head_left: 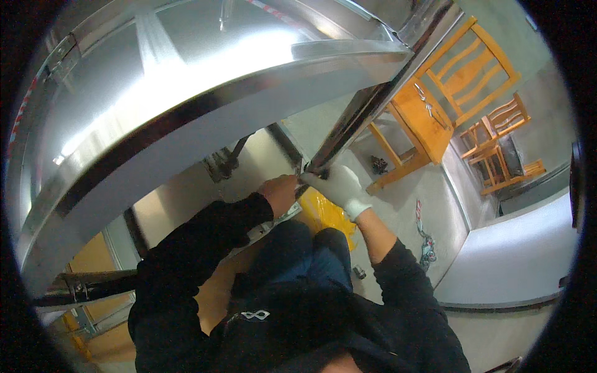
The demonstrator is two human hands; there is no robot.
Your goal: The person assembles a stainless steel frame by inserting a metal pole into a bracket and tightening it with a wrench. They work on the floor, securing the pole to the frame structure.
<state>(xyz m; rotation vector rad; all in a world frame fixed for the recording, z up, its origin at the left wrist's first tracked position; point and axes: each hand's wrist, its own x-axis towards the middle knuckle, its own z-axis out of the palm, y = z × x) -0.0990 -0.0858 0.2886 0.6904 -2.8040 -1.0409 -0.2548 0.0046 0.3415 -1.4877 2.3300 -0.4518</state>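
My left hand (279, 192), bare, is closed near the lower end of a shiny metal leg (351, 121). What its fingers grip is too small and hidden to make out. Right against it, my right hand (339, 188) wears a white glove and is also closed at the foot of that leg. Whatever lies between the two hands is mostly covered by the fingers. Beneath them a yellow plastic bag (323, 214) lies on the floor by my knees. The leg stands under a large steel tabletop (186, 68) with a curved-looking front edge.
A wooden chair (429, 115) stands on the right, with metal tools (426, 99) on its seat. More wooden chairs (494, 140) are farther right. A crumpled strip of plastic (426, 245) and a small metal part (359, 271) lie on the floor. A white panel (510, 261) stands at right.
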